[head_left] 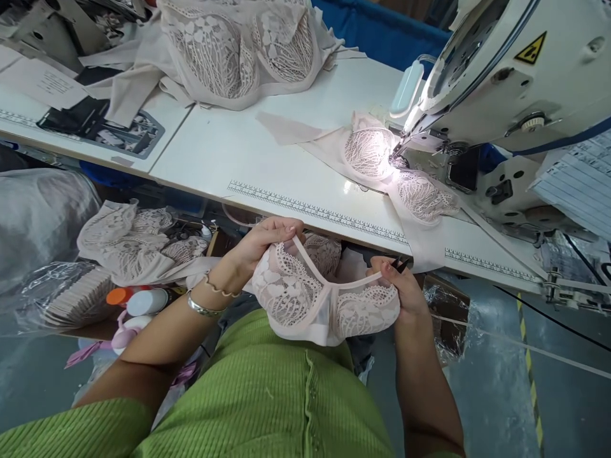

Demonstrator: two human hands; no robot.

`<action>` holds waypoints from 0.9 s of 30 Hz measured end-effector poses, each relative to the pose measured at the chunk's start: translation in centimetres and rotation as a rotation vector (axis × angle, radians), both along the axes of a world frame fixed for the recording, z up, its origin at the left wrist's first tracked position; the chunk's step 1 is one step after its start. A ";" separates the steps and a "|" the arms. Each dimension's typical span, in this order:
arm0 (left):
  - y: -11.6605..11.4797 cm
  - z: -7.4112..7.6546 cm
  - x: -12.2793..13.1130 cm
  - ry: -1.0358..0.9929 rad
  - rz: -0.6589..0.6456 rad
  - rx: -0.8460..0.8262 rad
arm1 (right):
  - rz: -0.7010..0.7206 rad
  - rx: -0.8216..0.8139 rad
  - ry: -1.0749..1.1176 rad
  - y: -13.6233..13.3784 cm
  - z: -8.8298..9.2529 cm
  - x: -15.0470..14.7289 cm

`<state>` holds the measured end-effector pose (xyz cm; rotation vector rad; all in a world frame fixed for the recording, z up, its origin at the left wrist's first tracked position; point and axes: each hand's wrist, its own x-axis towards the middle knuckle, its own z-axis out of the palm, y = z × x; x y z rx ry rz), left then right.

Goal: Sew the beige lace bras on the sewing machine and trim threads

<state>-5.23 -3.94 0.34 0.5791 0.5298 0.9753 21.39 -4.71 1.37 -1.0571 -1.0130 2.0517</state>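
Observation:
A pale pink lace bra is stretched between my two hands, in front of my body and just off the table's front edge. My left hand pinches its upper edge at the left cup. On the other side my right hand grips the edge of the right cup, and dark pointed blades, seemingly of small thread snips, stick out between its fingers. Another lace bra lies under the lit needle of the sewing machine, its second cup and band trailing over the table edge.
Several stacked lace bras lie at the back of the white table. A printed ruler runs along its front. At lower left are a box with lace pieces, a white-capped bottle and plastic-wrapped pads.

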 end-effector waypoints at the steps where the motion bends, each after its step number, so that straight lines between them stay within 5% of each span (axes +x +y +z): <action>1: 0.0 -0.1 0.0 0.001 -0.005 0.011 | 0.002 -0.001 0.000 0.0 0.0 0.0; 5: 0.7 0.1 -1.3 0.176 -0.056 0.105 | 0.006 -0.005 0.033 0.1 -0.1 0.2; 10: 2.3 1.8 -2.4 0.788 -0.392 0.593 | 0.079 0.076 0.000 0.4 -0.1 0.0; 14: 1.5 2.2 0.4 0.774 -0.584 0.881 | 0.110 0.120 0.005 0.5 0.2 -0.6; 18: -0.1 1.6 2.5 0.719 -0.576 0.793 | 0.074 0.126 0.010 0.4 0.6 -0.6; 22: -0.7 2.1 2.0 0.671 -0.531 0.594 | 0.056 0.146 0.001 0.5 0.5 -0.2; 27: -0.6 2.7 1.6 0.670 -0.535 0.570 | 0.050 0.139 -0.025 0.8 0.1 -0.3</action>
